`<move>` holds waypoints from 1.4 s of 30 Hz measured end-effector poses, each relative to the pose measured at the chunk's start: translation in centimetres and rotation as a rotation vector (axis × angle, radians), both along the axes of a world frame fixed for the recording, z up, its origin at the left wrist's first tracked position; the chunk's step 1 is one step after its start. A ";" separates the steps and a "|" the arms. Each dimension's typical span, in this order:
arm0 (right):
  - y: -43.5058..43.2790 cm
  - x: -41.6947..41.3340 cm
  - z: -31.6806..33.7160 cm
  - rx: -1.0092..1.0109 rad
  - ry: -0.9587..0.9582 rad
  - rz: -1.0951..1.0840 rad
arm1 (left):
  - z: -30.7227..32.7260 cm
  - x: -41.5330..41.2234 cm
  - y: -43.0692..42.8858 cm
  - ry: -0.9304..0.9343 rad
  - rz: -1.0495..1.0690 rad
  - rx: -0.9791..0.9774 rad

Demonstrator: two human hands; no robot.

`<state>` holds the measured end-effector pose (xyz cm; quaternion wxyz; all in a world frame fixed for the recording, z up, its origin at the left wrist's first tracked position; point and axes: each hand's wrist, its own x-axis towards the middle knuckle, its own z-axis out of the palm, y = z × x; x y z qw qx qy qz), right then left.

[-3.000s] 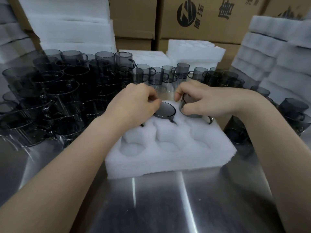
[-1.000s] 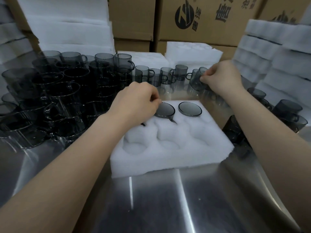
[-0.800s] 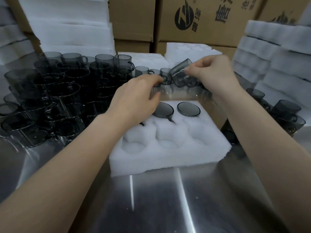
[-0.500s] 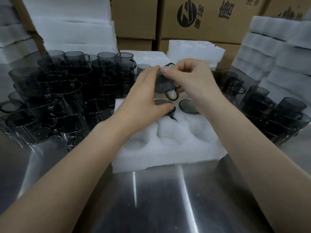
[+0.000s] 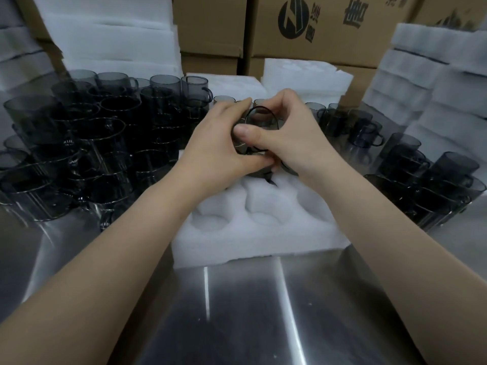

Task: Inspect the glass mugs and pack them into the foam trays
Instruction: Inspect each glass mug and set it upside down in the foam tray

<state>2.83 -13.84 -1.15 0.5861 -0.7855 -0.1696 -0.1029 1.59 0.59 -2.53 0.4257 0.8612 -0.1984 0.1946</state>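
A smoky grey glass mug [image 5: 259, 119] is held up between both hands above the far end of the white foam tray [image 5: 253, 233]. My left hand [image 5: 216, 146] wraps its left side and my right hand [image 5: 287, 135] grips its right side, thumb across the front. The mug is tilted with its rim facing me. Under the hands, parts of the mugs seated in the tray's far row [image 5: 261, 173] peek out. The tray's near pockets hold nothing.
Stacked grey mugs [image 5: 87, 154] crowd the steel table [image 5: 250, 312] at left. More mugs [image 5: 427, 180] stand at right. Foam tray stacks [image 5: 434, 96] rise at right and back left [image 5: 110, 46]. Cardboard boxes [image 5: 316, 27] line the back.
My right hand picked a mug from the far row and brought it to the middle. My left hand left the tray and joined it. Now both hold the mug tilted towards me.
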 end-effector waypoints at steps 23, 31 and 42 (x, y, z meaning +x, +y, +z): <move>-1.8 1.1 -0.2 0.188 0.168 0.358 | 0.4 -0.6 0.6 0.067 -0.055 -0.281; 0.1 0.4 -0.3 -0.091 -0.099 -0.047 | 0.3 -0.8 -0.4 -0.015 0.024 -0.054; -1.1 0.9 0.5 0.226 0.230 0.167 | 0.2 -1.4 0.1 0.029 -0.165 -0.389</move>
